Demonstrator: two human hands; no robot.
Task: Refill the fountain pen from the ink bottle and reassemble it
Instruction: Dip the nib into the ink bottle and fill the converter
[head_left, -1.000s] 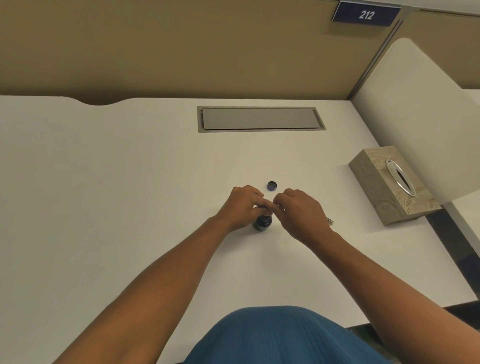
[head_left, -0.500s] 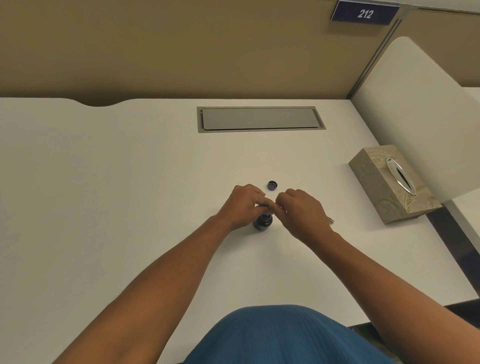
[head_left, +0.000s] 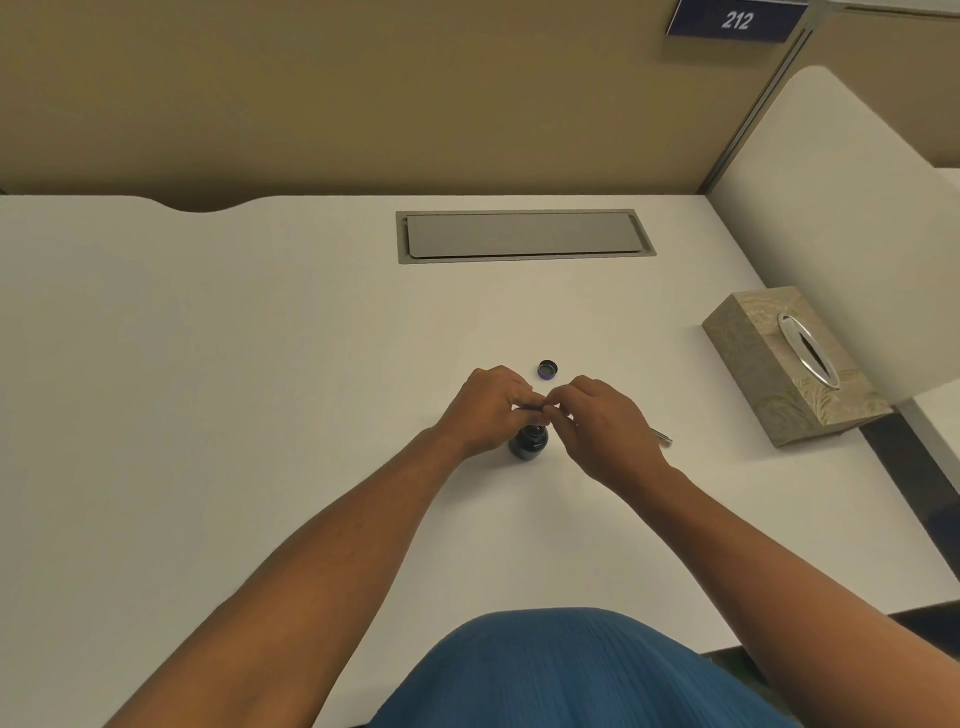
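We see left hand (head_left: 488, 410) and right hand (head_left: 602, 421) meeting above open ink bottle (head_left: 529, 442) on worktop (head_left: 260, 364), fingers pinched together on thin pen part, mostly hidden. Bottle cap (head_left: 548, 369) just beyond; metal pen piece (head_left: 661, 435) behind right hand.

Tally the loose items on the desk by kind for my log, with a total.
Ink bottle: 1
Bottle cap, off and lying apart: 1
Pen part held between left hand and right hand, hidden: 1
Silver pen piece on the desk: 1
Tissue box: 1
Total: 5
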